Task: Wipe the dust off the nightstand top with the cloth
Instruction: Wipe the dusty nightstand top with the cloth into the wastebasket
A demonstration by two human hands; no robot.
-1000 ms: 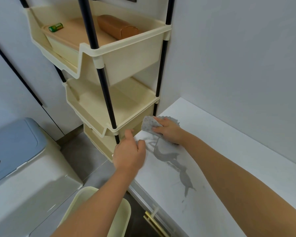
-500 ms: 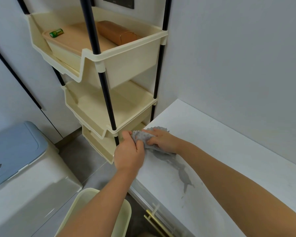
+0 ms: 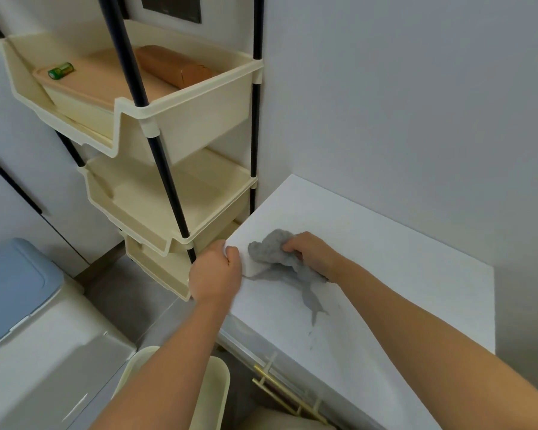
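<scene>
The right hand [image 3: 312,254] presses a crumpled grey cloth [image 3: 272,248] onto the white nightstand top [image 3: 385,274], near its left edge and toward the front left corner. The right grip is closed around the cloth: the fingers curl over its right side, while a bunched lobe sticks out to the left of them and a thin tail of fabric trails out under the wrist. A grey smear [image 3: 309,297] runs across the surface from beneath the cloth toward the front edge, narrowing to a point with a few faint specks past it.

The left hand [image 3: 216,273] sits at the left edge of the nightstand top, just beside the cloth but not touching it. Its grip is closed into a loose fist with the thumb resting on the edge; whether anything is pinched inside, I cannot tell.

Just left of the nightstand stands a cream tiered rack [image 3: 180,119] on black poles. Its upper bin holds a lidded box with a green battery [image 3: 61,70] on top and a brown pouch [image 3: 176,68] beside it.
</scene>
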